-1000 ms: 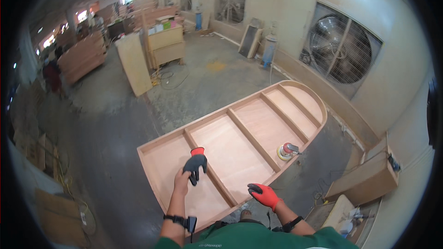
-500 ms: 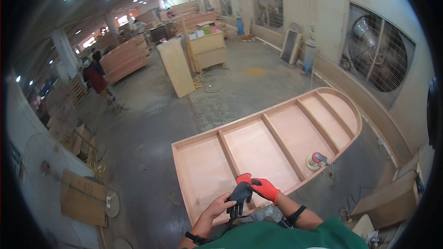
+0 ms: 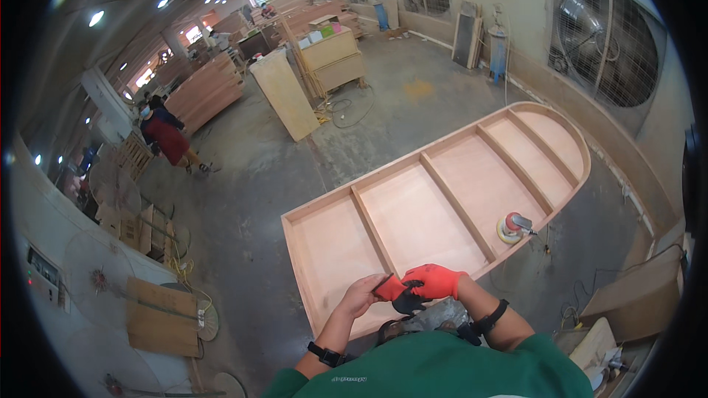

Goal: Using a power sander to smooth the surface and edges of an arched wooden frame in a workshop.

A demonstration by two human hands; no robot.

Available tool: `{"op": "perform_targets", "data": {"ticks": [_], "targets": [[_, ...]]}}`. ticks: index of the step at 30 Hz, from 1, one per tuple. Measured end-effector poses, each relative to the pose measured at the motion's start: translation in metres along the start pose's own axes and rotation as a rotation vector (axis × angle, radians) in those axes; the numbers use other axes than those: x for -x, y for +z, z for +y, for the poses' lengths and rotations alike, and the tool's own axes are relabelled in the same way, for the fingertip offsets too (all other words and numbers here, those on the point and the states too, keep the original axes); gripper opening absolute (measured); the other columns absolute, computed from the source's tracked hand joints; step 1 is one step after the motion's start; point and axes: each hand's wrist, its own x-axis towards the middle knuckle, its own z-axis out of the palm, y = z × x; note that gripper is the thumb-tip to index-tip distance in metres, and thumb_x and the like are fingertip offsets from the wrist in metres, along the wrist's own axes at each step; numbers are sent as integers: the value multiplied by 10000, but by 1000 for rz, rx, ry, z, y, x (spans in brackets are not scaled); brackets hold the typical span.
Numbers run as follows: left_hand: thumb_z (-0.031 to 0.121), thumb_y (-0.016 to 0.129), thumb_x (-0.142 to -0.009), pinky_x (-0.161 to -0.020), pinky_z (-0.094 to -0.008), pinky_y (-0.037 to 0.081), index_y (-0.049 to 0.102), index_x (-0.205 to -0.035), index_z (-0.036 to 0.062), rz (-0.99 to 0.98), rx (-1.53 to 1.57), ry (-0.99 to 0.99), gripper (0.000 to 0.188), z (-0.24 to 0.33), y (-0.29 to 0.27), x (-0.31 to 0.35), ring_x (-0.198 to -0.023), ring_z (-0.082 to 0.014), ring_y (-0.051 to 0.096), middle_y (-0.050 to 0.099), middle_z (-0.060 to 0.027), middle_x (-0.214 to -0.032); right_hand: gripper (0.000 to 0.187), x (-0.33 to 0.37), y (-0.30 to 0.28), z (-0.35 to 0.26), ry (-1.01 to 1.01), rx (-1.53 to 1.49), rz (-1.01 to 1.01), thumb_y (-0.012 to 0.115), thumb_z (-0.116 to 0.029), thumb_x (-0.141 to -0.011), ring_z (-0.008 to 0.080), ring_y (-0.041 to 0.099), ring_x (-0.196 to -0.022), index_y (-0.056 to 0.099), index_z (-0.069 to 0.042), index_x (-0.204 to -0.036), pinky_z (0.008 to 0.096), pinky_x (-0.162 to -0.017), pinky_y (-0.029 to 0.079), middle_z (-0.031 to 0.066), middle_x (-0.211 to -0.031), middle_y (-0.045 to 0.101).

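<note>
Head view: since half a second ago, loose red-and-black glove [image 3: 398,295] has turned; its cuff now faces the bare left hand [image 3: 361,297], its dark fingers hang toward the right and near side. Person in a dark red apron [image 3: 168,138], at left, stands out closer than before.

Left hand: fingers close together, tips at the glove's cuff; cannot tell how far inside they reach. Black wristband [image 3: 326,354] on that wrist. Right hand [image 3: 434,281], wearing a matching red glove, is curled narrow on the loose glove, gripping it. Both hands near, just in front of the green shirt [image 3: 442,365], over the panel's near edge.

Arch-ended wooden panel [image 3: 402,210] lies beyond, rounded end far right, square end left. Four cross ribs divide it. Orbital sander [image 3: 510,228], red top, rests in the third compartment from the left, by the near rim, well apart from the hands.

Farther off: pale board [image 3: 284,96] leaning by a wooden cabinet [image 3: 332,55]; blue tank [image 3: 498,55] near the wall; large caged fan [image 3: 605,40] at far right.
</note>
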Motion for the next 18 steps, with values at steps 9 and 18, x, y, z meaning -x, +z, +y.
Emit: {"op": "perform_targets", "data": {"ticks": [9,18], "targets": [[210,598,-1021,-888,-320,548,583,-1288,21,2,-283,-15,327,6,9,-5,-971,-142,662,682,-54,-1121,406,22,-11,-1,354,-34,4,631,-240,-860,353,636,-1109,660,-101,-1241,429,-958,502,155,-1198,688],[144,573,-969,-737,-261,524,658,-1184,48,-100,-551,-34,250,-6,14,-13,-818,-101,637,687,-20,-922,452,2,0,3,319,79,-68,642,-297,-840,359,624,-1124,645,-103,-1249,442,-959,491,161,-1210,666]]}}
